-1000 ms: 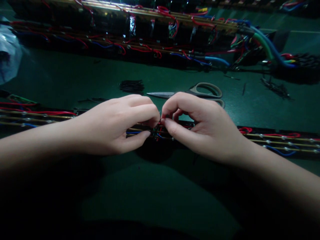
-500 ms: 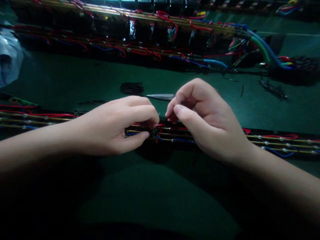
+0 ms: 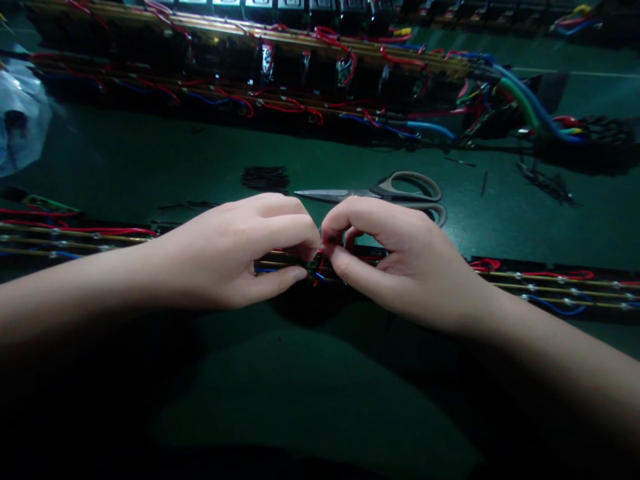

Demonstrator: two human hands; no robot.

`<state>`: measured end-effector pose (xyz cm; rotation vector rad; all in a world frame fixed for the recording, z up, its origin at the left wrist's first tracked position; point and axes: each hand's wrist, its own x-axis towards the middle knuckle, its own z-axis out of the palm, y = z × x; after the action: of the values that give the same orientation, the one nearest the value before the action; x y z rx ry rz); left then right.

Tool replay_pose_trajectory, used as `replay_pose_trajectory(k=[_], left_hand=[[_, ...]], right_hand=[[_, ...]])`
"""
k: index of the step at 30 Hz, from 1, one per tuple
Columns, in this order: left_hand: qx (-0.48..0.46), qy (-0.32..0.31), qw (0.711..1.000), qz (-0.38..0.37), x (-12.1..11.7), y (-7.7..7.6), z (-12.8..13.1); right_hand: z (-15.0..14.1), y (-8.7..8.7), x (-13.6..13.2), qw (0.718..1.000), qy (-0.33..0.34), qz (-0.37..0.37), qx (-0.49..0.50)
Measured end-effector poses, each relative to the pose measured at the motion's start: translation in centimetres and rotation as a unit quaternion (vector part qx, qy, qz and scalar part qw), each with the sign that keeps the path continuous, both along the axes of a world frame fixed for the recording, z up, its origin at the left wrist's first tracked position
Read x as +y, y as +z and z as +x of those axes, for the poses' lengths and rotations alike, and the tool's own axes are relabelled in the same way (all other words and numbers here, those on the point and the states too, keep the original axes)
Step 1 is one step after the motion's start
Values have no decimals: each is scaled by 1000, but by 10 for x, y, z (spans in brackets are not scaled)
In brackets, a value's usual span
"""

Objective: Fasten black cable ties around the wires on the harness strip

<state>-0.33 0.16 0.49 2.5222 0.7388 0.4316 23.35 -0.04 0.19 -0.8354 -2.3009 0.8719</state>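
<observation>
Both my hands are at the wired strip (image 3: 555, 288), which lies lengthwise across the near part of the green bench (image 3: 150, 157). The strip carries parallel brass-coloured rods with bright joints, and red and blue wires along it; its middle is partly covered by my hands.

My left hand (image 3: 240, 250) is above the strip, palm down, fingers curled, thumb set apart from them with a gap between. I cannot tell whether its fingertips grip anything. My right hand (image 3: 407, 257) is curled, with index finger and thumb brought together beside the left fingertips. A small dark spot shows between them; I cannot tell whether it is an object held or only shadow. A short red wire (image 3: 321, 262) shows in the gap between my two hands, just below the right fingertips.

Beyond my right hand lie scissors (image 3: 385, 192), points to the left, handles partly hidden. Just left of their tips is a bundle of thin black pieces (image 3: 265, 178). A looser pile (image 3: 547, 183) of dark pieces lies further right. At the back stands a larger wired assembly (image 3: 285, 90), with thick blue and green cables (image 3: 523, 97) at its right end. A translucent bag (image 3: 25, 120) sits at the left edge.
</observation>
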Motion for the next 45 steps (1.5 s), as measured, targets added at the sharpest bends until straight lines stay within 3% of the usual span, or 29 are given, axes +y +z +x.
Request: replay_pose_trajectory(k=[7,11,15,25,33,45], left_hand=[[7,-70,991,112,1,-2,-2],[33,-106,985,134,2,0,-2],[60,-118,979,157,-1,1,-1],[76,-112,939,316,-11,-2,4],[49,-83,948,304,-13,-2,2],[3,-40,981,189,-15,-1,5]], right_hand=[[1,0,0,1000,14,22,-6],[1,-1,0,1000,12,21,-15],[0,0,0,999,14,23,-19],[1,0,1,999,30,27,-6],[2,-1,-1,1000,18,10,5],[3,-1,1,999,27,-11,27]])
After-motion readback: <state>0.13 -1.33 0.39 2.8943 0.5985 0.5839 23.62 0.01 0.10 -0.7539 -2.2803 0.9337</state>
